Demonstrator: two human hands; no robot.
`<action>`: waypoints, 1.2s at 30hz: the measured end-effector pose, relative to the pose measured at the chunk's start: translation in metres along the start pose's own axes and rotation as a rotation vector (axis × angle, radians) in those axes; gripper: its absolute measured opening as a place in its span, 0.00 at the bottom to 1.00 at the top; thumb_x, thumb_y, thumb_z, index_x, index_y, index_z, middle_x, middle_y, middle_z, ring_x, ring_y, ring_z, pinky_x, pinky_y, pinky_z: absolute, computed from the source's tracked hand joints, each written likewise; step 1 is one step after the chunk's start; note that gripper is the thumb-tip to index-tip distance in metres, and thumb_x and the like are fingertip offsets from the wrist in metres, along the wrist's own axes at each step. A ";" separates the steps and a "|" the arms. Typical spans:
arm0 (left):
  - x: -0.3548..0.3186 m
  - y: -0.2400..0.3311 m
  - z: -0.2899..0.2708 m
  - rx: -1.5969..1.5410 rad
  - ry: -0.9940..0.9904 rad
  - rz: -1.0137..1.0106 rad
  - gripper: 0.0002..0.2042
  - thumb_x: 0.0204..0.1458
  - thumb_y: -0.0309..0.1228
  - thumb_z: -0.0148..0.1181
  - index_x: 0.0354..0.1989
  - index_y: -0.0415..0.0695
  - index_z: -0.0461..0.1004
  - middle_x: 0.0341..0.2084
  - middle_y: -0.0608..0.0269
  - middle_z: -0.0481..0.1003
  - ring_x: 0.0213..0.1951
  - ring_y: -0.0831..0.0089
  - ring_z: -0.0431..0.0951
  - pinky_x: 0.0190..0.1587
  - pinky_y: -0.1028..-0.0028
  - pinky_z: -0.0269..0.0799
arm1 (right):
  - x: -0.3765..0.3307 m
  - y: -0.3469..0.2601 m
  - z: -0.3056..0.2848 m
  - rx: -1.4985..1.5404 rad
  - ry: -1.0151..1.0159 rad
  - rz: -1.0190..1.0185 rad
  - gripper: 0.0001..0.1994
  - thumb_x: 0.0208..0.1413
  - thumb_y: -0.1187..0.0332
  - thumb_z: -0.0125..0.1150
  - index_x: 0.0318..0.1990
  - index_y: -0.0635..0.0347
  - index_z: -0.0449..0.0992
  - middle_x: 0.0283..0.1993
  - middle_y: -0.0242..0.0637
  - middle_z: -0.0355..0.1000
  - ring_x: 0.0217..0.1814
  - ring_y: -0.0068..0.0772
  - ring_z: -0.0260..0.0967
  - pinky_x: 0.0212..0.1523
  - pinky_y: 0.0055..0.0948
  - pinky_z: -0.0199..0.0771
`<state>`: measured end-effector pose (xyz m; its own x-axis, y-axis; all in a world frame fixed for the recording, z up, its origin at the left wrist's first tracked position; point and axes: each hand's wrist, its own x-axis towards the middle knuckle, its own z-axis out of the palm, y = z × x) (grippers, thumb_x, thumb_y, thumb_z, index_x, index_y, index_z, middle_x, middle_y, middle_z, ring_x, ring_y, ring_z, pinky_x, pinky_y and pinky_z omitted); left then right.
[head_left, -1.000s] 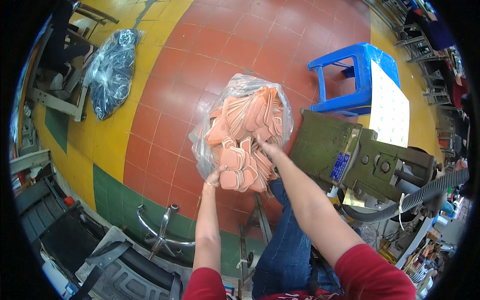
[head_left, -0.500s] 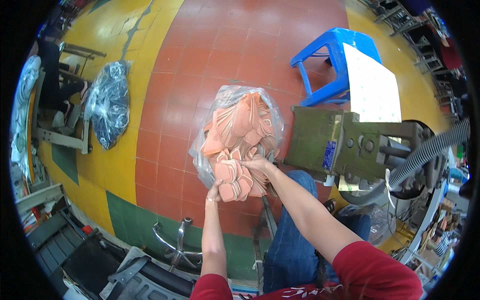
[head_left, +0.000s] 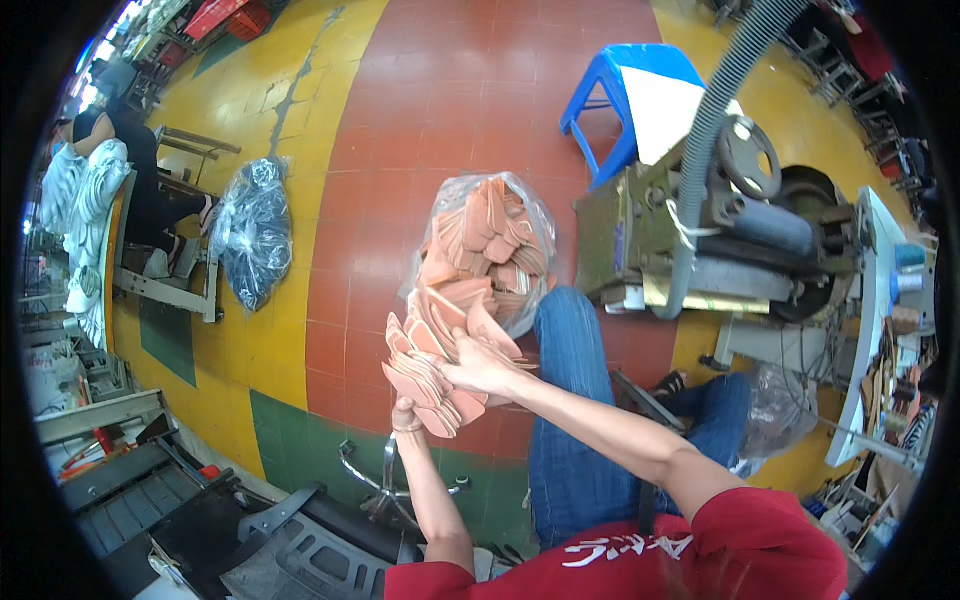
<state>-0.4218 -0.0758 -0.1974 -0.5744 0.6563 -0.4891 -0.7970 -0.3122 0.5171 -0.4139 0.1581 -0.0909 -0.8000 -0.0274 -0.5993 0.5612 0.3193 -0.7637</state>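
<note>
A stack of flat, peach-pink cut pieces [head_left: 425,388] with rounded corners is gathered between my hands, fanned out in layers. My left hand [head_left: 406,414] grips the stack from its lower left side, its fingers partly hidden beneath the pieces. From the right, my right hand [head_left: 478,368] closes over the stack, thumb up, fingers partly covered. Just beyond, a clear plastic bag [head_left: 545,228] lies opened out on the floor. Many more loose pieces [head_left: 490,225] of the same kind fill it, some heaped toward my hands.
A green machine [head_left: 608,235] with a grey hose [head_left: 705,140] stands at right, before a blue stool [head_left: 650,58] bearing a white sheet. At left lies a tied bag of dark material [head_left: 252,232], near a seated person [head_left: 150,180]. A black chair [head_left: 320,545] is at lower left.
My hands have drawn the held pieces back toward me and to the left, away from the bag. My view has shifted, and the machine's wheel shows more fully.
</note>
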 end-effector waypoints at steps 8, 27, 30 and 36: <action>-0.093 -0.005 0.072 0.122 -0.131 -0.228 0.46 0.34 0.42 0.71 0.62 0.36 0.53 0.54 0.56 0.66 0.55 0.64 0.69 0.58 0.64 0.66 | -0.195 -0.005 -0.056 0.001 -0.054 -0.102 0.35 0.54 0.40 0.52 0.47 0.71 0.67 0.40 0.62 0.71 0.42 0.55 0.73 0.45 0.40 0.71; -0.080 -0.089 0.174 0.644 -0.073 -0.128 0.32 0.51 0.49 0.53 0.55 0.32 0.64 0.45 0.55 0.73 0.46 0.71 0.73 0.50 0.72 0.68 | -0.279 0.184 -0.012 0.586 0.368 -0.157 0.44 0.46 0.52 0.70 0.62 0.72 0.53 0.57 0.50 0.66 0.57 0.37 0.66 0.58 0.32 0.65; -0.096 -0.087 0.199 0.842 -0.027 0.139 0.32 0.54 0.39 0.55 0.62 0.33 0.54 0.51 0.49 0.69 0.54 0.63 0.69 0.58 0.66 0.61 | -0.295 0.180 -0.023 0.941 0.254 0.013 0.47 0.45 0.55 0.71 0.64 0.72 0.48 0.56 0.51 0.67 0.56 0.35 0.67 0.54 0.34 0.69; -0.145 -0.090 0.257 1.771 -0.289 0.274 0.72 0.17 0.52 0.78 0.67 0.33 0.31 0.64 0.32 0.41 0.66 0.40 0.44 0.66 0.52 0.45 | -0.294 0.168 -0.033 0.599 0.153 -0.021 0.52 0.43 0.49 0.71 0.66 0.71 0.43 0.64 0.52 0.56 0.68 0.38 0.51 0.67 0.31 0.50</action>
<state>-0.2189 0.0339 0.0075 -0.4399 0.8635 -0.2466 0.5339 0.4723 0.7013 -0.0914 0.2510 -0.0345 -0.8085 0.1224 -0.5756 0.5314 -0.2683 -0.8035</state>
